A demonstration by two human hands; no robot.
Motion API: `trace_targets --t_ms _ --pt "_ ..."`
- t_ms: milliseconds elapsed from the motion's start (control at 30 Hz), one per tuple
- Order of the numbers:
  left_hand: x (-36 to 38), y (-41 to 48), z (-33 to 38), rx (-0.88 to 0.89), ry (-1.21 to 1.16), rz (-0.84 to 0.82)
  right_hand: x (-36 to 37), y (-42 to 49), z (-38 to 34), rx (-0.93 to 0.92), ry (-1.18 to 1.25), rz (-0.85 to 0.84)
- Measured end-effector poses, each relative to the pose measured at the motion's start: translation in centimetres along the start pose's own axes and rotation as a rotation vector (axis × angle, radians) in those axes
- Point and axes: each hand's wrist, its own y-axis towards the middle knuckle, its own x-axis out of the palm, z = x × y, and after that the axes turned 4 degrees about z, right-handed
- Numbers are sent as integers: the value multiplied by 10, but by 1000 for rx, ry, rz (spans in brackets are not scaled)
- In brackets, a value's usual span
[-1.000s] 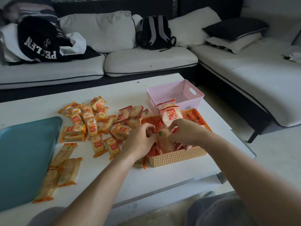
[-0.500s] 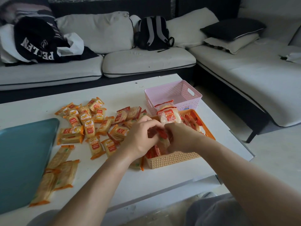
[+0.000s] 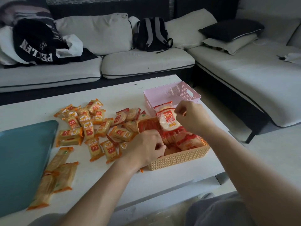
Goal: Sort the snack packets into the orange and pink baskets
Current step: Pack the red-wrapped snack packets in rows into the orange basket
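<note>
Right hand (image 3: 190,118) is curled at the top-right corner of a red packet (image 3: 167,122), which is propped upright on the orange basket's (image 3: 179,159) 12 o'clock rim; the grip can't be told. Left hand (image 3: 146,147) is curled in the basket's 8 o'clock corner, contents hidden. Pink basket (image 3: 162,95) is set just beyond. Loose packets (image 3: 91,128) are spread at 9 o'clock.

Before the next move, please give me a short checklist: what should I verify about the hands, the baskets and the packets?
1. Right hand has a grip on the red-edged packet: cannot tell, contact at its edge is unclear.
2. Left hand free: cannot tell, it is curled.
3. Pink basket has room: ok.
4. Orange basket flat on the table: ok.
5. Loose packets all sorted: not ok.
</note>
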Motion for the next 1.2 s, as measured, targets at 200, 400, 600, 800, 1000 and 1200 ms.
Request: trace_targets --t_ms 200,400,600,800,1000,1200 --pt "10 -2 -6 -37 40 -136 33 14 7 41 -243 -117" --pt "0 6 -14 -172 -307 197 23 20 7 80 -12 -178" --pt "-10 15 -18 -290 -628 243 -17 0 9 3 237 -360" --pt "-5 14 -5 -205 -666 173 4 -7 10 -96 252 -339" --pt "-2 6 1 -177 -543 43 20 -11 5 -91 168 -319" --pt "1 5 -5 -113 -359 71 18 -16 -6 133 353 -377"
